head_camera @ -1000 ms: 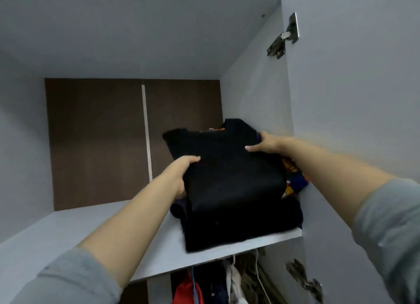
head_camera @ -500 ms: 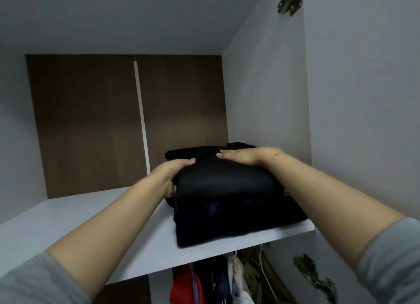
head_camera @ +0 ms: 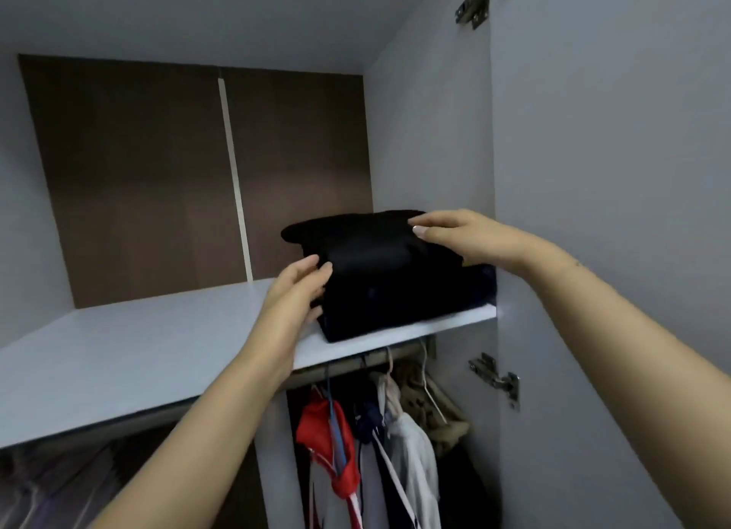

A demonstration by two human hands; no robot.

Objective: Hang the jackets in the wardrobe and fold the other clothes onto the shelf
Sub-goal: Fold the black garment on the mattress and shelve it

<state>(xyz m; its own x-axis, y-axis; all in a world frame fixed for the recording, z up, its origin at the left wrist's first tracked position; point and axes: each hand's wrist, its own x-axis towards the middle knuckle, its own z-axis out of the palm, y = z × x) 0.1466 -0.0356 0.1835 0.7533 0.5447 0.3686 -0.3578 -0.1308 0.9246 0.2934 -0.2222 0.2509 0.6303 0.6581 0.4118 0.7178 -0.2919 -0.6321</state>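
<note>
No text, label, brand, number or sign can be read anywhere in the view.

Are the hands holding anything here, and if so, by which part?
Nothing is gripped. The left hand touches the folded black stack's left side; the right hand rests on its top.

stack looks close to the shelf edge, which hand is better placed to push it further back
Left, probably. The left hand sits at the front left corner of the folded black stack, so it could push inward. The right hand rests its fingers on top, near the wardrobe's side wall.
</note>
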